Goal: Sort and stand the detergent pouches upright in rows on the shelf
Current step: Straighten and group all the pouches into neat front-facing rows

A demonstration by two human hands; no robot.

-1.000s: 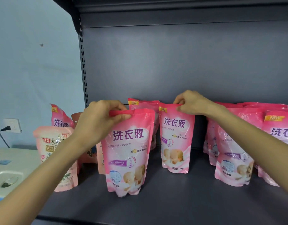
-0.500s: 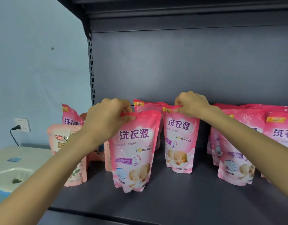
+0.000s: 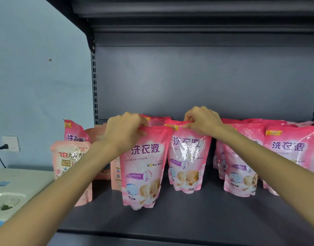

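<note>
Left hand [image 3: 124,132] fingers pinch the front pouch [image 3: 143,167] top; right hand [image 3: 202,121] fingers pinch the next pouch [image 3: 187,160], both upright on the shelf [image 3: 197,213].

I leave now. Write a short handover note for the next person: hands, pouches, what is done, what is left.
Left hand pinches the top edge of the front pink pouch; right hand pinches the top of the pink pouch beside it, further back. Both are about upright on the shelf.
Done: a group of pink pouches stands at the right.
Left: align these two; sort the paler pouches at the left.
</note>
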